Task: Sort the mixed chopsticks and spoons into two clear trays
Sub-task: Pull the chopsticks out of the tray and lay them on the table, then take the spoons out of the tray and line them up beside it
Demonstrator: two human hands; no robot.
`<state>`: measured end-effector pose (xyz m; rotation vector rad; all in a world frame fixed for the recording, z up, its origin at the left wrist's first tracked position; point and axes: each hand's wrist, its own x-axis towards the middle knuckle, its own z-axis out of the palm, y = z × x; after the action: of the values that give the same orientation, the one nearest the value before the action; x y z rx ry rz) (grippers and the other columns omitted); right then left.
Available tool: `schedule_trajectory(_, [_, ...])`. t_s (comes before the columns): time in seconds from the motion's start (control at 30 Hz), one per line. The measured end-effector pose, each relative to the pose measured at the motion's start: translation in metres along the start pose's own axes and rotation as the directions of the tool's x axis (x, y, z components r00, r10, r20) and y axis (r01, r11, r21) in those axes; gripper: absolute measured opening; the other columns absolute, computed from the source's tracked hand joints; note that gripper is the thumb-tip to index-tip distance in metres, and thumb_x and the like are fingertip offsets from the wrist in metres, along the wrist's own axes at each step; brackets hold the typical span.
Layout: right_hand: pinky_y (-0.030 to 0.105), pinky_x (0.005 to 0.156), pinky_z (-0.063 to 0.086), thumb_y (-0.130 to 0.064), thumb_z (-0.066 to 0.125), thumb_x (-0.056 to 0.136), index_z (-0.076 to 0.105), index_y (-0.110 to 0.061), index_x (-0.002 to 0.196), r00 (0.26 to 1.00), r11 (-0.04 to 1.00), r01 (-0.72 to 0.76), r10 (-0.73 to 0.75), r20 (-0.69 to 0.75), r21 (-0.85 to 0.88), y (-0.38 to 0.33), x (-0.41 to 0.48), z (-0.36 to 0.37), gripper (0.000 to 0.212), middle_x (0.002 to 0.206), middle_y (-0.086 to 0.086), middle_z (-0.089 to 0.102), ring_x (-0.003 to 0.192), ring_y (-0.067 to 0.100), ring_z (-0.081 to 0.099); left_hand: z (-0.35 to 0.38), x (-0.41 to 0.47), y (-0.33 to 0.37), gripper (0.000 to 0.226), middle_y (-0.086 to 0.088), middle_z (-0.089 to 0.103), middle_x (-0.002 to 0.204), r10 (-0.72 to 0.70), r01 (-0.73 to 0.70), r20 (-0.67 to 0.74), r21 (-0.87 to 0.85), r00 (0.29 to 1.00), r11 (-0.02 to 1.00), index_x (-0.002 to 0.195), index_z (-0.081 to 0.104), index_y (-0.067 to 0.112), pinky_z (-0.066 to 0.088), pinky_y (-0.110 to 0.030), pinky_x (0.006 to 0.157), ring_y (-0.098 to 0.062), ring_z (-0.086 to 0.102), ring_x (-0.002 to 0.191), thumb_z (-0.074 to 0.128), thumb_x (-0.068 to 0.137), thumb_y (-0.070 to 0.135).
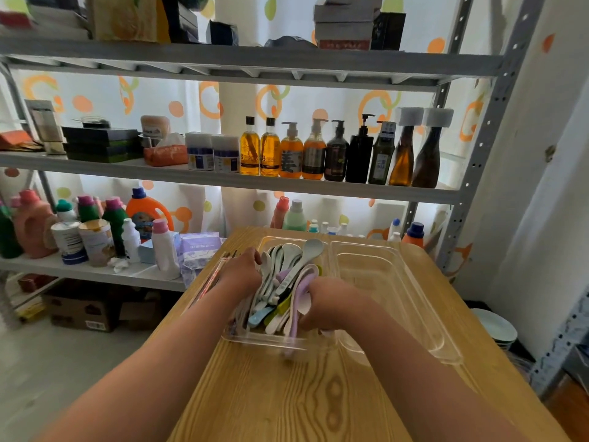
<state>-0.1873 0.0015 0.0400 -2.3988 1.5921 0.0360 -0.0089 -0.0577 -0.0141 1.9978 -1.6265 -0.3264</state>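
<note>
spoon bundle (287, 282) in clear tray (255, 341), clasped by left hand (242, 269) and right hand (331, 303)

Reaches forward with both bare forearms, converging from the lower corners toward the middle. Holds the left hand (243, 270) farther out, back upward, wrist roughly straight, knuckles bent and fingers curled down against the left side of the spoons (288, 275), apparently gripping them, with the fingertips hidden from view. Sets the right hand (331, 303) nearer, back toward the camera, fingers wrapped round the handles on the right side of the same bundle. Holds the two hands near each other, apart.
</note>
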Motion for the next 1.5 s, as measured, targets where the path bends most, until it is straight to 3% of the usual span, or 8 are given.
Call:
schedule_trajectory(0.2, [0.019,0.057,0.044,-0.019,0.063,0.086,0.057,-0.009,0.119,0.999,0.992,0.035,-0.035,0.002,0.122,0.002,-0.016,-0.016,0.035,0.106,0.009,0.065,0.084,0.018,0.06,0.0,-0.002,0.0,0.017,-0.014,0.062,0.105,-0.005,0.005,-0.002,0.006,1.0,1.0,0.109,0.049,0.013,0.046,-0.036,0.083,-0.031,0.058,0.097,0.051,0.092,0.014])
schedule_trajectory(0.37, [0.03,0.084,0.049,-0.016,0.053,0.092,0.056,-0.006,0.12,0.999,0.997,0.032,-0.031,-0.016,0.065,0.007,-0.027,-0.026,0.03,0.113,0.013,0.064,0.104,0.024,0.062,0.0,-0.001,0.002,0.02,-0.013,0.061,0.102,-0.017,0.017,0.016,0.014,1.0,1.0,0.107,0.047,0.016,0.048,-0.038,0.082,-0.028,0.057,0.093,0.052,0.089,0.012])
schedule_trajectory(0.57, [0.018,0.056,0.043,-0.018,0.058,0.089,0.062,-0.007,0.105,0.997,0.974,0.023,-0.006,-0.074,0.226,0.016,-0.021,-0.016,0.02,0.095,0.007,0.065,0.072,0.013,0.057,0.001,-0.002,0.006,0.022,-0.01,0.058,0.102,-0.029,0.03,-0.005,0.01,1.0,1.0,0.113,0.047,0.014,0.049,-0.039,0.086,-0.028,0.057,0.096,0.049,0.091,0.013])
schedule_trajectory(0.67, [0.019,0.058,0.045,-0.017,0.059,0.087,0.064,-0.008,0.098,0.992,0.946,0.036,0.005,-0.127,0.321,0.021,-0.02,-0.012,0.015,0.08,0.004,0.059,0.072,0.015,0.058,0.003,-0.004,0.012,0.02,-0.006,0.06,0.103,-0.015,0.014,-0.135,-0.009,0.991,1.0,0.112,0.051,0.014,0.05,-0.04,0.086,-0.027,0.058,0.096,0.049,0.095,0.026])
schedule_trajectory(0.77, [0.02,0.054,0.046,-0.016,0.062,0.084,0.068,-0.005,0.091,0.984,0.901,0.026,0.054,-0.17,0.434,0.027,-0.015,-0.009,0.015,0.072,0.006,0.064,0.065,0.015,0.062,0.004,-0.006,0.024,0.017,-0.008,0.065,0.102,0.056,-0.055,-0.273,0.011,0.96,0.998,0.108,0.057,0.014,0.053,-0.041,0.083,-0.026,0.06,0.092,0.052,0.092,0.019])
schedule_trajectory(1.1, [0.022,0.056,0.054,-0.016,0.07,0.076,0.073,-0.008,0.084,0.958,0.853,0.027,0.127,-0.258,0.521,0.053,-0.01,-0.004,0.012,0.072,0.009,0.071,0.059,0.01,0.066,0.019,-0.016,0.078,0.023,0.0,0.065,0.114,0.143,-0.172,-0.186,-0.151,0.972,0.973,0.112,0.064,0.016,0.048,-0.034,0.093,-0.017,0.058,0.104,0.051,0.094,0.022])
schedule_trajectory(1.33, [0.023,0.058,0.053,-0.015,0.066,0.082,0.072,-0.012,0.096,0.821,0.78,0.128,0.263,-0.506,0.613,0.089,-0.022,0.005,0.016,0.08,0.001,0.07,0.069,0.012,0.065,0.052,-0.02,0.113,0.036,-0.006,0.063,0.122,0.186,-0.188,-0.032,-0.054,0.982,0.981,0.125,0.058,0.014,0.045,-0.036,0.094,-0.024,0.058,0.11,0.049,0.094,0.029])
schedule_trajectory(1.5, [0.021,0.059,0.045,-0.015,0.064,0.084,0.07,-0.013,0.103,0.718,0.635,0.134,0.467,-0.516,0.761,0.14,-0.016,-0.003,0.02,0.083,-0.001,0.067,0.073,0.012,0.062,0.073,-0.019,0.118,0.04,-0.002,0.066,0.113,0.212,-0.208,-0.026,0.108,0.977,0.972,0.121,0.057,0.022,0.053,-0.04,0.084,-0.023,0.063,0.1,0.05,0.088,0.042])
